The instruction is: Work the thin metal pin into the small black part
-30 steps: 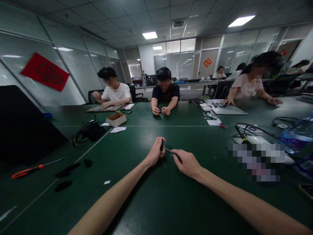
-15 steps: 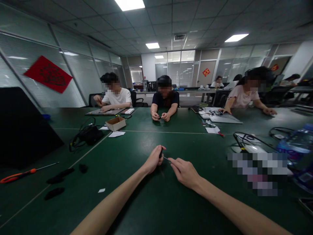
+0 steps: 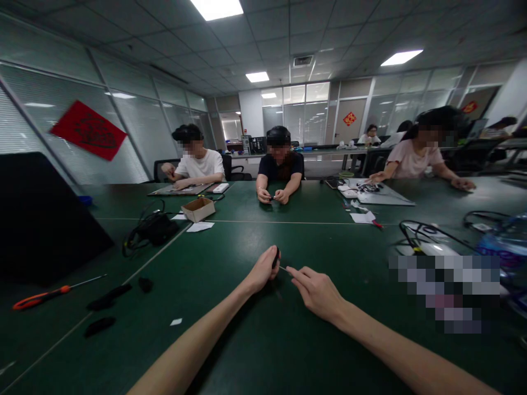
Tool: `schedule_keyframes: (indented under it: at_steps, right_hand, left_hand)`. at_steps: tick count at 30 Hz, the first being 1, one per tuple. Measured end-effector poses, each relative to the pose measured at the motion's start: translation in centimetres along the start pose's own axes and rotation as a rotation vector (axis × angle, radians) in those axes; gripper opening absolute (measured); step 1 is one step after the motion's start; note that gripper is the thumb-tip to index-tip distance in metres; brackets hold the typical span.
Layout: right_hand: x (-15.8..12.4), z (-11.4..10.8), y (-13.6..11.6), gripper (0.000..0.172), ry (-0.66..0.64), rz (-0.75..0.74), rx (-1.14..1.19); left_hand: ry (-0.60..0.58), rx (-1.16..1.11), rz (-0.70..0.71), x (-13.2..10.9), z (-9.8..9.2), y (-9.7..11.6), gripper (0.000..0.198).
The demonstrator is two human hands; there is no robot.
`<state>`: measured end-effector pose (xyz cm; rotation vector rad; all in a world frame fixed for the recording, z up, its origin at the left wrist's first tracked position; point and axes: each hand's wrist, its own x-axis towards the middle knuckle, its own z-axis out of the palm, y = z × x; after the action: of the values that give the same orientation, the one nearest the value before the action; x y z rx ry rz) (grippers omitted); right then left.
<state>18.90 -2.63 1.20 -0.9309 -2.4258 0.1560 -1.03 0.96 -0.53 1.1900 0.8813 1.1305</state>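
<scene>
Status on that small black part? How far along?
Done: hard to tell; three black pieces lie on the green table. In hand: the left hand grips the small black part, and the right hand holds a fine screwdriver, its tip beside the part. Left: unclear; an orange-handled screwdriver lies on the table.

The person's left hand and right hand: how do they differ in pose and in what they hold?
The left hand is closed around a small black handle, but the right hand is less closed. Its fingers reach toward the thin metal shaft, and I cannot tell if they grip it. Both hands are bare and close together above the green table.
</scene>
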Motion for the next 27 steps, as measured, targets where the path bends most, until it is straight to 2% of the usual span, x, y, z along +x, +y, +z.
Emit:
schedule_keyframes:
  at_steps: [8, 19, 27]
  right_hand:
    - [0.06, -0.03, 0.03, 0.035, 0.033, 0.009, 0.08]
    - [0.04, -0.17, -0.27, 0.03, 0.058, 0.03, 0.078]
    - [0.2, 0.0, -0.09, 0.027, 0.066, 0.073, 0.061]
  left_hand:
    - [-0.003, -0.002, -0.008, 0.05, 0.09, 0.19, 0.039]
    - [0.002, 0.042, 0.0, -0.15, 0.27, 0.36, 0.039]
    - [-0.016, -0.059, -0.012, -0.08, 0.19, 0.48, 0.035]
